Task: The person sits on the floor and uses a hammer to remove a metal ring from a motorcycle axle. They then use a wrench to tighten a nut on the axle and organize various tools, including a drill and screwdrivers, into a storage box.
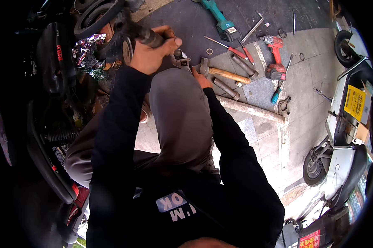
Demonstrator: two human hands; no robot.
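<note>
My left hand (148,56) is closed around a thick dark cylindrical piece (150,36), raised beyond my knee. The far end of that piece is dark and smeared, so its kind is unclear. Lower down, my right hand (201,79) shows past the knee with its fingers bent inward; what they grip is mostly hidden. Close to its fingertips is a grey metal part (181,63) with a dark round stub. A hammer (225,75) with a wooden handle lies right beside this hand, its head near the fingers.
On the paving to the right are a red impact wrench (275,56), metal tubes (245,67), a red-handled screwdriver (235,52) and a long wooden handle (252,109). A teal power tool (219,18) lies farther off. Tyres (96,18) are at upper left; a white scooter (339,165) lines the right.
</note>
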